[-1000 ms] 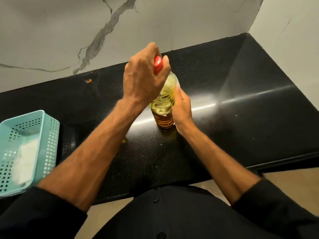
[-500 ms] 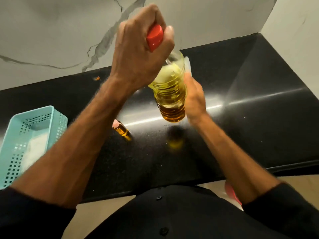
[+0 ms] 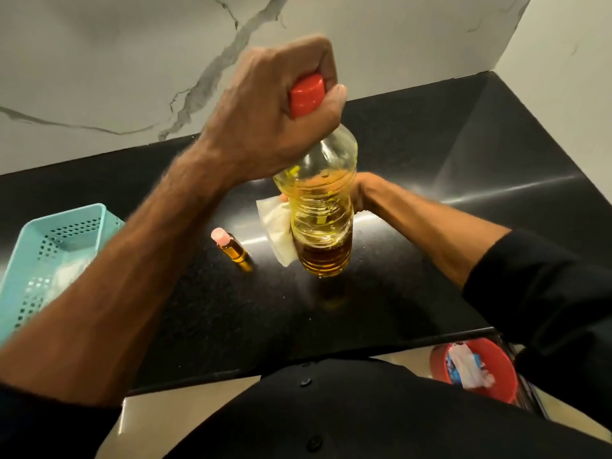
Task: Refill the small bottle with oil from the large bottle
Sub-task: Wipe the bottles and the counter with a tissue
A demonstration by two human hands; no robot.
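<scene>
At frame centre the left hand [image 3: 265, 117] is clenched around the red cap [image 3: 307, 94] of the one large bottle [image 3: 319, 213], held clear above the black desk [image 3: 430, 154]. The right hand [image 3: 359, 190], mostly hidden behind that bottle, presses a white tissue [image 3: 276, 226] against its side. One small bottle [image 3: 231, 248] stands just left of it, one teal basket [image 3: 49, 256] at the left edge, one red bin [image 3: 477, 369] at lower right.
</scene>
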